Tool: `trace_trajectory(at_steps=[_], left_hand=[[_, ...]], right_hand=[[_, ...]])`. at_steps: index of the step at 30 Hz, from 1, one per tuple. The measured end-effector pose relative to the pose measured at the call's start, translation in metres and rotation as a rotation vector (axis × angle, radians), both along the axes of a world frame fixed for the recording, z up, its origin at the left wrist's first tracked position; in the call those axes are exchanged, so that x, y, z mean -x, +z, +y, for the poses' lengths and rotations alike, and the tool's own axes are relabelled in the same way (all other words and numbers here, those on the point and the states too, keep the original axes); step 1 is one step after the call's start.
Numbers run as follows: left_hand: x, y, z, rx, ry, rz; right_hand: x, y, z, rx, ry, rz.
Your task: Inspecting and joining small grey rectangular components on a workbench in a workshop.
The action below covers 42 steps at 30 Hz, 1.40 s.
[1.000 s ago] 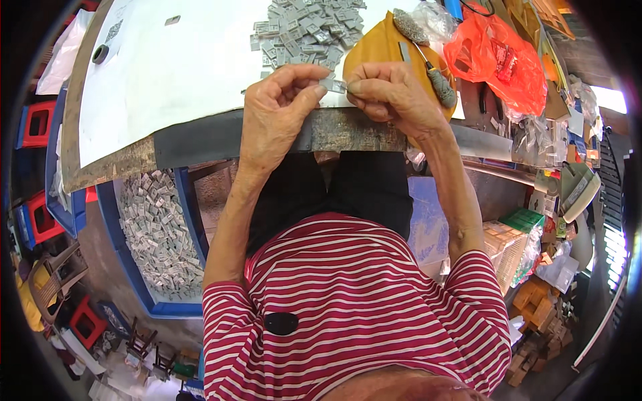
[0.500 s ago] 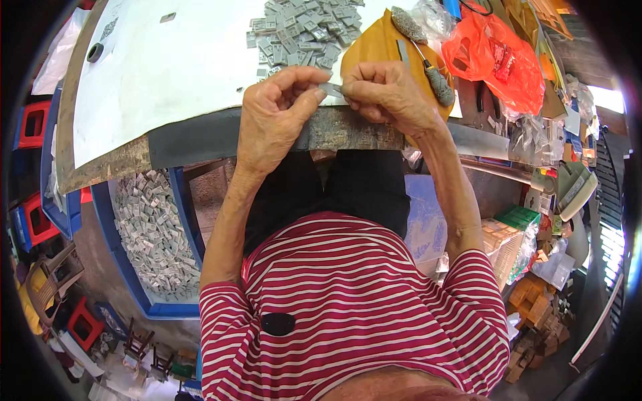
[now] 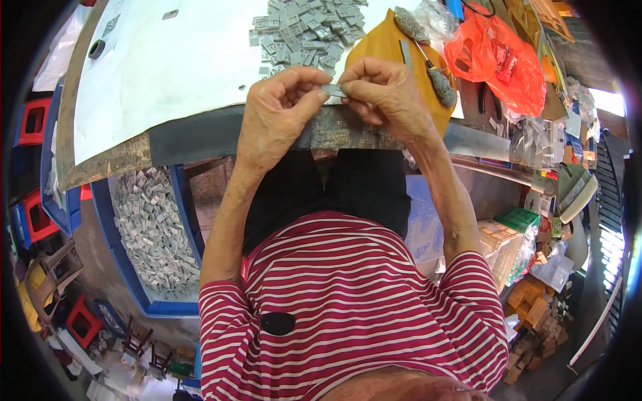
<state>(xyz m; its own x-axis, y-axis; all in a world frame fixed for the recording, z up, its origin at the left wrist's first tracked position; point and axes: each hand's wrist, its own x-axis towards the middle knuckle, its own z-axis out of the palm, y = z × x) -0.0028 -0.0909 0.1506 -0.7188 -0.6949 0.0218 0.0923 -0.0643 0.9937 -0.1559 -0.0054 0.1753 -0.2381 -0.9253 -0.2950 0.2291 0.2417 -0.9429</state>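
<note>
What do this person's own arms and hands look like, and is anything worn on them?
Both the left hand and right hand are bare, with no gloves. No watch or bracelet shows on either wrist. The forearms are uncovered too; short sleeves, dark red with thin white stripes, cover the upper arms.

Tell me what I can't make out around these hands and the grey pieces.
- Head view: the ends of the small grey piece, covered by fingers of the left hand and right hand.
- Head view: the far end of the grey pile, cut off by the top edge.
- Head view: whether the red plastic bag holds anything, hidden by its crumpled film.
- Head view: the dark speck, too small to identify.
</note>
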Motion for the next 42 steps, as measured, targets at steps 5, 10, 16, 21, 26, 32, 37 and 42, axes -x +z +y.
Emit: trace_trajectory(at_steps=[5,10,16,21,26,32,37,42], left_hand=[[-0.003,0.009,-0.006,0.278,0.012,-0.100],[-0.009,0.014,-0.020,0.486,0.050,-0.106],[-0.032,0.014,-0.071,0.606,0.228,-0.213],[-0.058,-0.003,-0.145,0.663,0.428,-0.320],[-0.065,-0.019,-0.191,0.713,0.457,-0.429],[-0.062,-0.034,-0.211,0.821,0.494,-0.475],[-0.057,-0.035,-0.224,0.843,0.522,-0.423],[-0.050,-0.035,-0.229,0.835,0.532,-0.417]], right_hand=[[-0.002,0.002,-0.008,-0.005,-0.036,0.034],[-0.012,0.004,-0.016,-0.002,-0.055,0.097],[-0.014,0.016,-0.013,0.014,-0.083,0.122],[-0.013,0.022,-0.002,0.030,-0.051,0.087],[-0.009,0.027,0.009,0.015,-0.045,0.050],[-0.005,0.025,0.019,-0.028,-0.030,0.086],[-0.005,0.024,0.025,-0.065,-0.020,0.108],[-0.006,0.027,0.035,-0.089,0.005,0.143]])
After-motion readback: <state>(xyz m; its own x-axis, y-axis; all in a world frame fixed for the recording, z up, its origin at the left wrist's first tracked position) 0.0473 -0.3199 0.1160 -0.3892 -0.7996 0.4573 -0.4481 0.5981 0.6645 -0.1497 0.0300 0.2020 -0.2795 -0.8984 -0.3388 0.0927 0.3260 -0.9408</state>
